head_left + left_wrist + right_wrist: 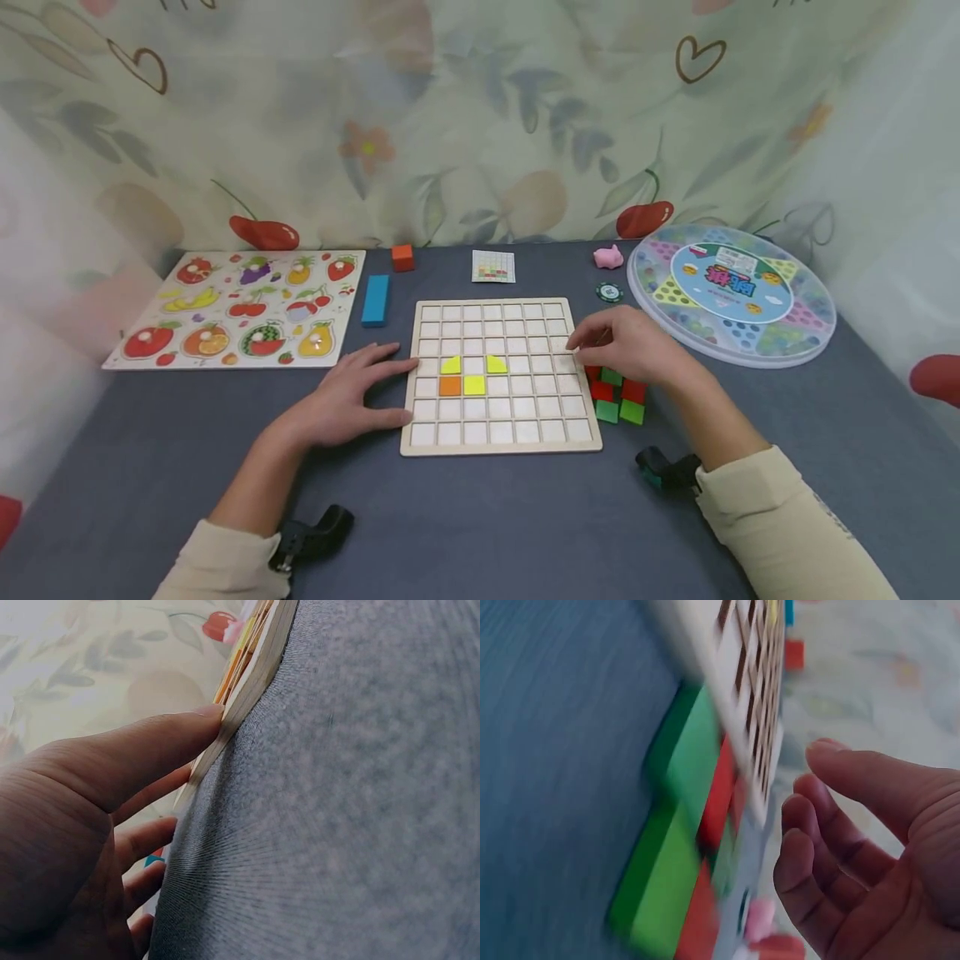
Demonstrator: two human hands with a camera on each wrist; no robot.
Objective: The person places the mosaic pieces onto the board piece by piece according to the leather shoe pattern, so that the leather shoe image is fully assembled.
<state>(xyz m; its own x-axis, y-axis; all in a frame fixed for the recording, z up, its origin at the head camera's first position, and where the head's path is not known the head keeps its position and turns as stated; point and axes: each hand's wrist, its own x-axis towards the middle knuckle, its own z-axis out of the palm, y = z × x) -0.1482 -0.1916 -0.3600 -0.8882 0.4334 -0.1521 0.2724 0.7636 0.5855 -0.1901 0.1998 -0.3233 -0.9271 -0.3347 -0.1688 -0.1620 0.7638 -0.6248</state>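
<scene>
Cloth sleeves point(795, 512), left hand point(339, 407) touching gridded wooden board point(522, 385)

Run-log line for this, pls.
left hand: touching grid board, left edge | right hand: near right edge, nothing visibly held | on board: yellow tiles, orange tile | red and green blocks: beside right edge

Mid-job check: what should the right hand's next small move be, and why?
Probably lower the right hand to the red and green pieces and pick one: no piece shows in its grasp, the board is mostly bare, and the left hand touches the board's left edge, which may steady it.
</scene>
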